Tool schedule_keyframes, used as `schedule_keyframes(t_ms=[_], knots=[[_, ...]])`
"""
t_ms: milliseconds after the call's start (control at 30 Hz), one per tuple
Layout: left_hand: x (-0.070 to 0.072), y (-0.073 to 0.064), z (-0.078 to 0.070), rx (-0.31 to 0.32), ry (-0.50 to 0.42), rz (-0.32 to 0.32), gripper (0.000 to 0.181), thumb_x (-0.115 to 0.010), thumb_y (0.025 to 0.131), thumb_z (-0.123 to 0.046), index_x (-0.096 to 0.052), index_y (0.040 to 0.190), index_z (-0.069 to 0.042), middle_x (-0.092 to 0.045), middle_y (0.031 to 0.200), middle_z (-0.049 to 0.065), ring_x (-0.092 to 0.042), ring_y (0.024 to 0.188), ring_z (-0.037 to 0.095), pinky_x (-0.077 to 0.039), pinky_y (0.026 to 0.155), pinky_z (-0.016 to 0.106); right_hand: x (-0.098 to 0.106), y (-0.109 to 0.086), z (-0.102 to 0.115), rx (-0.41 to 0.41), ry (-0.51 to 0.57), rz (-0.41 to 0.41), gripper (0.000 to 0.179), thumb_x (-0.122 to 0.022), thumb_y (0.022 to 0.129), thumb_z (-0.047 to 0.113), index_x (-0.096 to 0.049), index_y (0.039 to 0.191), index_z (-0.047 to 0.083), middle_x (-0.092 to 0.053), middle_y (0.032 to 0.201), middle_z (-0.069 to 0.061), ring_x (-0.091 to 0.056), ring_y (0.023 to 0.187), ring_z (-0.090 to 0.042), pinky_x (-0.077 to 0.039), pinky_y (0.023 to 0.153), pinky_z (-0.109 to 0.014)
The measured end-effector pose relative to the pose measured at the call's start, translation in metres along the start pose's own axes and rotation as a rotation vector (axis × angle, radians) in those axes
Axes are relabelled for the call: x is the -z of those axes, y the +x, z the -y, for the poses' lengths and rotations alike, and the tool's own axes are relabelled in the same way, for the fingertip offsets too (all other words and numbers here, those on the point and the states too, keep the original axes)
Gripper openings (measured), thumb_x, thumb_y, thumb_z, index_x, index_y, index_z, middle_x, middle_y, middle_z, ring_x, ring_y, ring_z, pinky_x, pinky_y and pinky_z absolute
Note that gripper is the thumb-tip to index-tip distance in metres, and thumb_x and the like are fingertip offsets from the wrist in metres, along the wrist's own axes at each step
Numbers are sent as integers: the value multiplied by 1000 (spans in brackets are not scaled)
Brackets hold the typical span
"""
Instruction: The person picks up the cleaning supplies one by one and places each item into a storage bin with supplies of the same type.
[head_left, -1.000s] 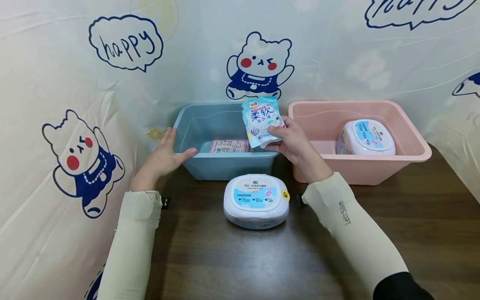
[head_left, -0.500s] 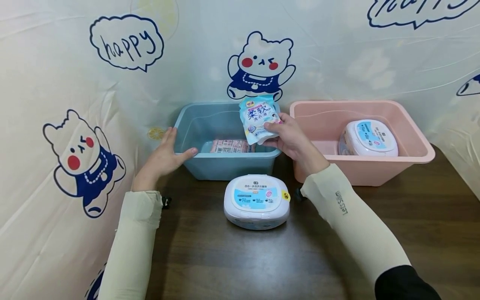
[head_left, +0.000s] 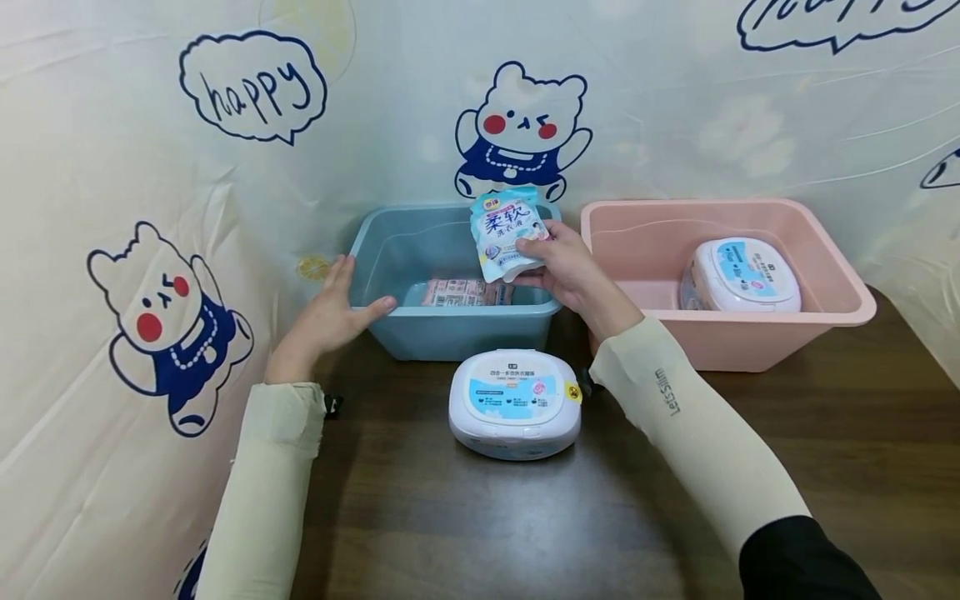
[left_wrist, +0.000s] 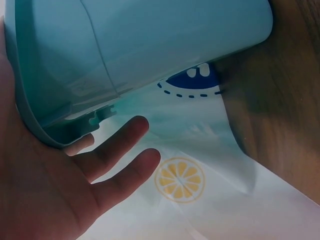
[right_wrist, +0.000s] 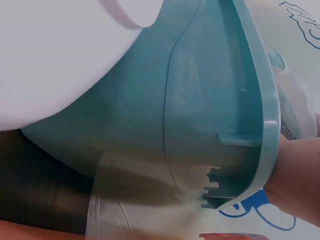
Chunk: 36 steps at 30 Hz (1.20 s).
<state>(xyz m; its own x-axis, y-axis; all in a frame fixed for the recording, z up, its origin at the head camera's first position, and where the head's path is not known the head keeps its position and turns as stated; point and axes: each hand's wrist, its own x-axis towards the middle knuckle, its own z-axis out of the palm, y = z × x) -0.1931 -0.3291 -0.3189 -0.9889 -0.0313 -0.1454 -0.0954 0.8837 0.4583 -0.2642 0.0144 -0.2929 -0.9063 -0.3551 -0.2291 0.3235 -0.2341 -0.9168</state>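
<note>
My right hand (head_left: 573, 271) pinches a light-blue and white laundry detergent pouch (head_left: 504, 233), thumb on its front, above the right part of the blue bin (head_left: 457, 335). In the right wrist view, part of the pouch (right_wrist: 296, 102) shows beyond the bin's rim (right_wrist: 270, 120). My left hand (head_left: 318, 321) rests at the bin's left corner, thumb along the front rim. Its fingers (left_wrist: 120, 150) stretch out straight beside the bin in the left wrist view. A pink printed packet (head_left: 457, 292) lies inside the blue bin, partly hidden by the front rim.
A white lidded box (head_left: 514, 404) with a blue label stands on the wooden table (head_left: 480, 525) before the blue bin. To the right is a pink bin (head_left: 712, 340) holding a similar white box (head_left: 750, 271). A patterned cloth (head_left: 390, 100) hangs behind and at left.
My right hand has carried the pouch a little to the left, farther over the blue bin. My left hand stays at the bin's corner.
</note>
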Motion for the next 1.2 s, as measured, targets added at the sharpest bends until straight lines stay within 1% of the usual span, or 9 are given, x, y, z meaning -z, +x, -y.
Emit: schedule_keyframes(t_ms=[133,300,467,633,867,1200], knots=[[1,-1,0,2,9,-1,116,-50,86,-81,14,161,-20,18,167,3,-10,149,49,-18,109,73,-1,6,-1,0,2,-1,51,-56,105,11,-35,151,12,-56,138,-15,-63,115,-37,-49,96,-55],[1,0,-1,-4,14,-2,117,-49,85,-82,14,161,-19,18,167,3,-10,148,50,-18,109,73,-1,12,-1,-11,11,-4,50,-57,104,10,-36,150,13,-57,137,-15,-64,115,-37,-50,96,-53],[0,0,-2,2,13,-2,118,-48,84,-84,15,161,-20,18,167,3,-10,148,51,-19,108,74,-3,15,-1,-63,47,9,50,-55,105,9,-34,151,12,-57,138,-17,-63,118,-37,-49,97,-54],[0,1,-2,-2,10,-6,118,-49,84,-84,14,161,-20,17,168,4,-8,149,49,-18,108,74,-3,16,-2,-108,94,27,52,-50,107,9,-28,154,11,-53,141,-19,-59,122,-38,-46,99,-54],[-1,0,0,-1,8,-5,118,-50,84,-83,14,161,-21,17,168,4,-4,150,47,-16,108,75,-5,15,-2,-129,51,26,53,-49,107,9,-26,155,11,-52,142,-18,-60,120,-38,-46,100,-54],[-2,0,1,-16,2,-4,116,-51,86,-80,15,161,-21,17,168,4,-2,151,46,-15,109,74,-2,12,-1,-113,23,32,53,-48,108,9,-25,155,8,-52,141,-19,-60,120,-37,-47,99,-53]])
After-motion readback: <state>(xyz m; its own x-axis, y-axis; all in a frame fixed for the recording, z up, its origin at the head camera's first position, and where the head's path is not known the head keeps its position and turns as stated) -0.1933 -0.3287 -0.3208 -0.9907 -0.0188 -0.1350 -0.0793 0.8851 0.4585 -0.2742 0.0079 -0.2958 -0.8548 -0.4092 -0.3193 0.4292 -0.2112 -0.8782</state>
